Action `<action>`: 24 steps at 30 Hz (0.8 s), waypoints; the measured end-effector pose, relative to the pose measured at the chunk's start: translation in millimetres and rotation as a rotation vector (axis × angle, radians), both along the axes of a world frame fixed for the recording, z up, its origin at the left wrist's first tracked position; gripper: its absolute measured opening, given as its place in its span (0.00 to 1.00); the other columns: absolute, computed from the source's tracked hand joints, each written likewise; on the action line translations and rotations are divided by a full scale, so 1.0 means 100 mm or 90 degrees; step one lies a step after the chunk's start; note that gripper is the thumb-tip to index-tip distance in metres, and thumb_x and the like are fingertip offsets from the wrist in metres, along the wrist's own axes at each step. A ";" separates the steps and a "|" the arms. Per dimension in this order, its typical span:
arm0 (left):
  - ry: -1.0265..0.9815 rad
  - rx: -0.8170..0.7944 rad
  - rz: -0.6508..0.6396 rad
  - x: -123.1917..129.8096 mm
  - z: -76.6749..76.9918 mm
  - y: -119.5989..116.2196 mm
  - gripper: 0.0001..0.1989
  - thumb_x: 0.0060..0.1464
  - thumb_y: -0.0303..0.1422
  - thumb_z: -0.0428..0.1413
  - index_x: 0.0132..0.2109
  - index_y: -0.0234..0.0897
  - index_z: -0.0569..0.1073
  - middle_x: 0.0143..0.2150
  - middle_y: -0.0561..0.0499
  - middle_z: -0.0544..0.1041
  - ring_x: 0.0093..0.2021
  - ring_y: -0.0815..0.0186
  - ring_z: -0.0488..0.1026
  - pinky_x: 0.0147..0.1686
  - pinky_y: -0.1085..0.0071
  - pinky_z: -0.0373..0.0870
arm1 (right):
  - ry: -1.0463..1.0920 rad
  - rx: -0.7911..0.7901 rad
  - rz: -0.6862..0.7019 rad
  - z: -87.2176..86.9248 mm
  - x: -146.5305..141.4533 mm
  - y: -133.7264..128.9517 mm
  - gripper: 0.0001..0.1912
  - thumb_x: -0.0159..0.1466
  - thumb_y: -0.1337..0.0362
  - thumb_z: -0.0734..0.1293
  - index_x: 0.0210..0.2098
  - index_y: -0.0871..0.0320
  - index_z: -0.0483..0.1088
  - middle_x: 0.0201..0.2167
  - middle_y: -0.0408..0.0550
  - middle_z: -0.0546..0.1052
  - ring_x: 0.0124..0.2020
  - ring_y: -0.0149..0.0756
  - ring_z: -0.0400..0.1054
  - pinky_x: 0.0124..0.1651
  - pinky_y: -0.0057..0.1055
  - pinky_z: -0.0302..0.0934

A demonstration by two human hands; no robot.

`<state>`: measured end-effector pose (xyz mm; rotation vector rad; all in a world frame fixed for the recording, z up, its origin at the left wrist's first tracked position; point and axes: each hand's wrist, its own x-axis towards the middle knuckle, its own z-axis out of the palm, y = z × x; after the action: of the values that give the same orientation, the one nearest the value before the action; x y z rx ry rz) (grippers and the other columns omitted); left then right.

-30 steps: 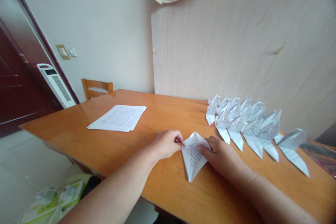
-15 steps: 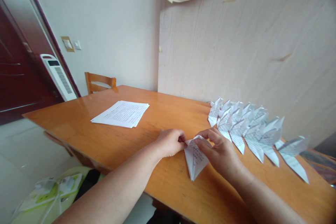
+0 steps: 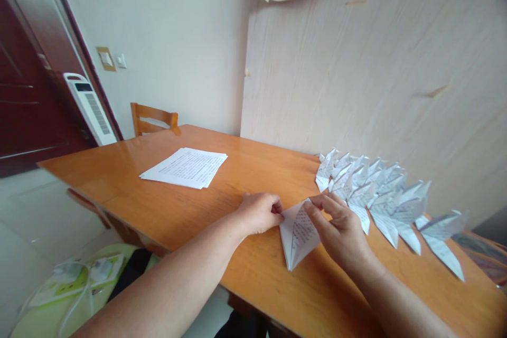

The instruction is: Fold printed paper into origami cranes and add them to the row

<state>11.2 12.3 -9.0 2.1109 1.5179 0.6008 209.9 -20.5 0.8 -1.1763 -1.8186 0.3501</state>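
A folded white paper (image 3: 298, 237) with printed text lies near the table's front edge, its narrow point toward me. My left hand (image 3: 262, 214) pinches its left corner between thumb and fingers. At the upper right, my right hand (image 3: 336, 222) grips the paper's top flap between thumb and index finger. Several folded paper pieces (image 3: 382, 190) stand in rows to the right, with one more (image 3: 443, 235) at the right end of them. A stack of printed sheets (image 3: 185, 168) lies flat at the left of the table.
The wooden table (image 3: 158, 206) meets a pale board wall behind. A wooden chair (image 3: 153, 118) stands at its far left. At the lower left, a power strip (image 3: 71, 285) with cables rests on a pale green surface.
My right hand has moved slightly right with the flap, and the folded paper is spread wider at the top. My left hand stays at the left corner. The view has shifted a little.
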 end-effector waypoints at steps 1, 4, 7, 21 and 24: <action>0.004 -0.001 0.002 0.00 0.01 -0.01 0.03 0.49 0.33 0.60 0.34 0.41 0.77 0.34 0.52 0.81 0.38 0.59 0.76 0.40 0.65 0.66 | 0.008 -0.009 0.001 0.02 0.01 -0.01 0.12 0.67 0.56 0.63 0.34 0.55 0.75 0.34 0.48 0.76 0.39 0.39 0.69 0.44 0.33 0.61; 0.018 -0.003 0.009 0.01 0.03 -0.02 0.04 0.48 0.33 0.60 0.34 0.42 0.77 0.35 0.52 0.81 0.39 0.58 0.76 0.41 0.65 0.66 | 0.054 -0.053 -0.045 0.08 0.08 0.00 0.14 0.66 0.55 0.62 0.37 0.56 0.75 0.36 0.48 0.78 0.40 0.41 0.71 0.43 0.34 0.61; 0.026 -0.004 0.011 0.01 0.03 -0.01 0.05 0.48 0.34 0.60 0.35 0.43 0.77 0.35 0.54 0.81 0.40 0.59 0.76 0.42 0.65 0.66 | 0.041 -0.150 -0.151 0.10 0.22 0.06 0.12 0.63 0.56 0.63 0.36 0.55 0.74 0.30 0.45 0.77 0.32 0.38 0.69 0.33 0.32 0.60; 0.044 -0.008 0.010 0.02 0.04 -0.01 0.05 0.48 0.35 0.59 0.34 0.43 0.76 0.34 0.56 0.80 0.37 0.63 0.76 0.35 0.70 0.65 | -0.143 -0.417 0.100 0.04 0.47 0.05 0.08 0.58 0.65 0.60 0.23 0.55 0.64 0.22 0.40 0.68 0.27 0.33 0.61 0.32 0.31 0.54; 0.051 -0.005 0.013 0.02 0.05 -0.02 0.04 0.48 0.35 0.59 0.34 0.42 0.76 0.33 0.56 0.80 0.36 0.63 0.75 0.35 0.70 0.65 | -0.120 -0.420 0.118 0.01 0.43 0.07 0.08 0.59 0.65 0.60 0.24 0.54 0.63 0.23 0.39 0.67 0.27 0.32 0.61 0.33 0.31 0.54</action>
<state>13.3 10.5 -4.0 2.1397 1.5837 0.5230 253.3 -13.7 1.9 -1.5179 -2.0518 1.0353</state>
